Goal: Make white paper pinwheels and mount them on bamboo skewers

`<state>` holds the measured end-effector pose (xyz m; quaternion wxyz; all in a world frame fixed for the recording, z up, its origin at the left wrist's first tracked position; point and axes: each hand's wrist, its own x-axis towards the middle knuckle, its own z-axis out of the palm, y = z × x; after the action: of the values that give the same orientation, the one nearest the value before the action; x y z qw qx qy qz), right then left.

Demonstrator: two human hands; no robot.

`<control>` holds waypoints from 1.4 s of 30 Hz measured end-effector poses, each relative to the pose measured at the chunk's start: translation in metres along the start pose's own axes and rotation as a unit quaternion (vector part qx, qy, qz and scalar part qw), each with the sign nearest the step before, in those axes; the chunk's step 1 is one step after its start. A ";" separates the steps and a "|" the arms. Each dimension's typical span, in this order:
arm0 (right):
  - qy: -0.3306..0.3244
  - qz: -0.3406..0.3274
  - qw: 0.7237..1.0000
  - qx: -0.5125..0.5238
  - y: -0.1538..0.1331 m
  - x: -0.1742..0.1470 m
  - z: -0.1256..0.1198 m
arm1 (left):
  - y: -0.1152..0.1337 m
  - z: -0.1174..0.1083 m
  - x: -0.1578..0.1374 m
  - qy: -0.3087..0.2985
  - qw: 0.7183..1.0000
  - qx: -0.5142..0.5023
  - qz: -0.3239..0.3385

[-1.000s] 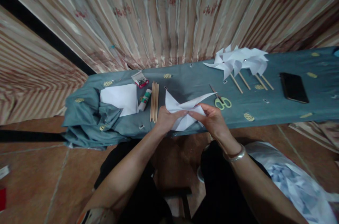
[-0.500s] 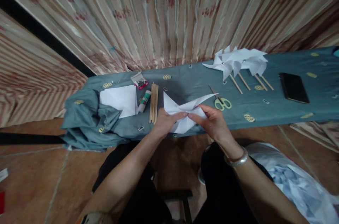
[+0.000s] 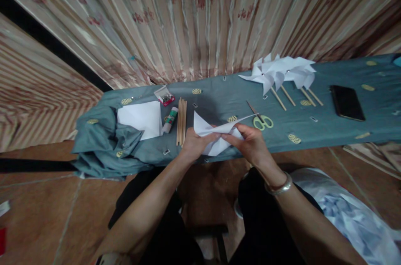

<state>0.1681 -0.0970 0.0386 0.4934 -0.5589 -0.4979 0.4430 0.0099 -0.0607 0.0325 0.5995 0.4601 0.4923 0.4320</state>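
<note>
Between my two hands is a white paper pinwheel (image 3: 216, 147), its blades folded toward the middle and its tips sticking out at the upper left and upper right. My left hand (image 3: 196, 144) grips its left side, thumb pressed at the centre. On the other side, my right hand (image 3: 247, 140) pinches the paper, its thumb also meeting the centre. The fingers beneath the paper are hidden. Just left of my left hand lie several wooden sticks (image 3: 181, 121). Scissors with green handles (image 3: 262, 122) rest beyond my right hand.
A stack of white paper (image 3: 140, 119), a glue stick (image 3: 170, 119) and an open box of pins (image 3: 164, 96) lie at the left. Several finished pinwheels (image 3: 282, 72) and a black phone (image 3: 347, 103) lie rightward. A bag of paper pieces (image 3: 351, 219) stands on the floor.
The upper-right blade of the pinwheel has come lower and nearer the centre, showing more cloth behind it. Both hands keep their grip in nearly the same place.
</note>
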 end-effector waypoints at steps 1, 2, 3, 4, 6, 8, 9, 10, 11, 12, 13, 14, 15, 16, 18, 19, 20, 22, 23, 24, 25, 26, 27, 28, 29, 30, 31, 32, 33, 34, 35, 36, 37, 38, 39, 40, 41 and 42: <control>-0.002 0.001 1.000 0.002 0.000 0.000 0.000 | 0.000 0.000 0.000 -0.003 1.000 0.003 0.001; -0.004 0.003 1.000 0.006 0.000 0.000 0.000 | 0.000 -0.001 0.000 -0.006 1.000 0.003 0.003; -0.004 0.004 1.000 0.011 0.001 0.000 0.000 | 0.000 -0.001 0.001 -0.009 1.000 0.003 0.005; -0.003 0.003 1.000 0.015 0.001 0.000 0.000 | 0.000 -0.001 0.001 -0.013 1.000 0.003 0.007; 0.002 -0.003 1.000 0.017 0.000 0.001 0.001 | 0.001 0.000 0.001 -0.017 1.000 0.005 0.010; 0.009 -0.006 1.000 0.015 0.000 0.001 0.001 | 0.003 0.001 0.000 -0.012 1.000 0.010 0.013; 0.012 -0.007 1.000 0.012 -0.001 0.001 0.001 | 0.004 0.002 0.000 -0.009 1.000 0.010 0.015; 0.014 -0.007 1.000 0.009 -0.001 0.001 0.000 | 0.005 0.003 -0.001 -0.008 1.000 0.010 0.015; 0.015 -0.006 1.000 0.007 -0.001 0.001 0.000 | 0.007 0.003 -0.001 -0.008 1.000 0.009 0.012; 0.016 -0.004 1.000 0.004 -0.001 0.001 0.000 | 0.008 0.004 -0.002 -0.009 1.000 0.008 0.008; 0.016 -0.002 1.000 0.001 -0.001 0.001 0.000 | 0.009 0.004 -0.002 -0.008 1.000 0.007 0.002; 0.015 0.001 1.000 0.000 0.000 0.002 -0.001 | 0.010 0.004 -0.003 -0.008 1.000 0.006 -0.003; 0.014 0.006 1.000 0.000 0.000 0.002 -0.001 | 0.010 0.004 -0.003 -0.007 1.000 0.005 -0.008; 0.014 0.011 1.000 -0.001 0.001 0.002 -0.001 | 0.010 0.005 -0.003 -0.006 1.000 0.004 -0.013; 0.015 0.018 1.000 -0.006 0.003 0.003 -0.001 | 0.009 0.005 -0.002 -0.007 1.000 -0.001 -0.017; 0.017 0.019 1.000 -0.010 0.004 0.004 -0.001 | 0.009 0.005 -0.002 -0.008 1.000 -0.003 -0.018; 0.018 0.020 1.000 -0.013 0.005 0.004 -0.002 | 0.009 0.005 -0.002 -0.008 1.000 -0.002 -0.019; 0.019 0.021 1.000 -0.012 0.006 0.004 -0.002 | 0.010 0.006 -0.002 -0.006 1.000 0.008 -0.019; 0.018 0.022 1.000 -0.009 0.006 0.004 -0.002 | 0.010 0.006 -0.002 -0.006 1.000 0.015 -0.019; 0.018 0.023 1.000 -0.006 0.007 0.004 -0.002 | 0.011 0.006 -0.002 -0.005 1.000 0.021 -0.017; 0.019 0.022 1.000 -0.006 0.007 0.004 -0.002 | 0.012 0.007 -0.002 -0.005 1.000 0.024 -0.015; 0.021 0.021 1.000 -0.008 0.007 0.004 -0.002 | 0.013 0.007 -0.003 -0.004 1.000 0.026 -0.011; 0.024 0.020 0.999 -0.011 0.007 0.004 -0.002 | 0.014 0.007 -0.003 -0.002 1.000 0.026 -0.006; 0.028 0.020 0.999 -0.013 0.007 0.004 -0.002 | 0.014 0.007 -0.003 0.000 1.000 0.026 -0.003; 0.032 0.020 0.999 -0.014 0.007 0.005 -0.002 | 0.015 0.008 -0.003 0.000 1.000 0.026 -0.002; 0.033 0.022 0.999 -0.012 0.007 0.005 -0.001 | 0.015 0.008 -0.003 0.001 1.000 0.024 -0.001; 0.032 0.024 0.999 -0.009 0.006 0.005 -0.001 | 0.015 0.008 -0.003 0.002 1.000 0.022 -0.001; 0.030 0.027 0.999 -0.005 0.005 0.005 -0.001 | 0.015 0.009 -0.003 0.003 1.000 0.019 -0.001; 0.026 0.029 0.999 0.001 0.005 0.005 -0.001 | 0.014 0.009 -0.003 0.004 1.000 0.016 0.000; 0.022 0.032 0.999 0.008 0.004 0.005 -0.001 | 0.014 0.009 -0.003 0.006 1.000 0.013 0.002; 0.019 0.035 0.999 0.014 0.003 0.005 -0.001 | 0.013 0.009 -0.003 0.007 1.000 0.012 0.003; 0.018 0.037 0.999 0.019 0.003 0.005 -0.001 | 0.012 0.009 -0.002 0.007 1.000 0.011 0.004; 0.018 0.039 0.999 0.022 0.003 0.005 -0.001 | 0.010 0.009 -0.002 0.006 1.000 0.010 0.005; 0.019 0.040 0.999 0.022 0.003 0.005 -0.002 | 0.009 0.008 -0.001 0.005 1.000 0.010 0.006; 0.020 0.039 0.999 0.022 0.004 0.005 -0.002 | 0.008 0.008 -0.001 0.006 1.000 0.010 0.005; 0.021 0.038 0.999 0.019 0.004 0.005 -0.002 | 0.008 0.008 0.000 0.006 1.000 0.010 0.003; 0.022 0.035 0.999 0.015 0.004 0.005 -0.002 | 0.007 0.008 0.000 0.006 1.000 0.010 -0.001; 0.022 0.032 0.999 0.011 0.005 0.006 -0.002 | 0.007 0.008 0.000 0.007 1.000 0.008 -0.007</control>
<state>0.1716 -0.0918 0.0342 0.4960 -0.5789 -0.4640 0.4512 0.0177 -0.0602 0.0403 0.5948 0.4588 0.5032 0.4272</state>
